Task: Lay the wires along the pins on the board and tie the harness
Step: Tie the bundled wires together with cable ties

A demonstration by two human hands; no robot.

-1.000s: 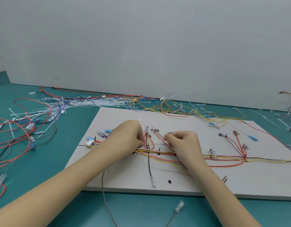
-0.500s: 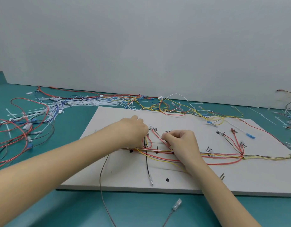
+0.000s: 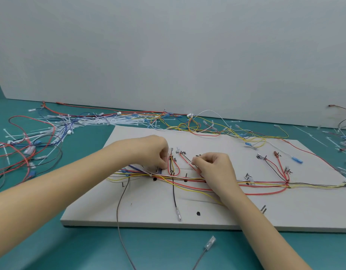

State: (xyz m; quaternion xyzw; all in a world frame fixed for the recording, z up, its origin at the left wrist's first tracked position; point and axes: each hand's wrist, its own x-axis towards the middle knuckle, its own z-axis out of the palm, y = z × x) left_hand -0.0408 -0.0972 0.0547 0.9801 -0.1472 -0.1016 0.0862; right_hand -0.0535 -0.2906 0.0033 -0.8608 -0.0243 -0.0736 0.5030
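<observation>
— Surface?
— Teal counter (image 3: 90, 246); white board (image 3: 285, 211) carries the wires (image 3: 265, 185) along its pins.
— Grips?
— Left hand (image 3: 152, 152) pinches the bundle mid-board; right hand (image 3: 213, 166) pinches a red wire (image 3: 184, 160).

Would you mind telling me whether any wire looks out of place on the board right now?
Yes: a grey wire leaves the tied bundle and trails off the near edge of the board onto the table. A black wire also strays toward that edge, its terminal lying loose, away from any pin.
</observation>
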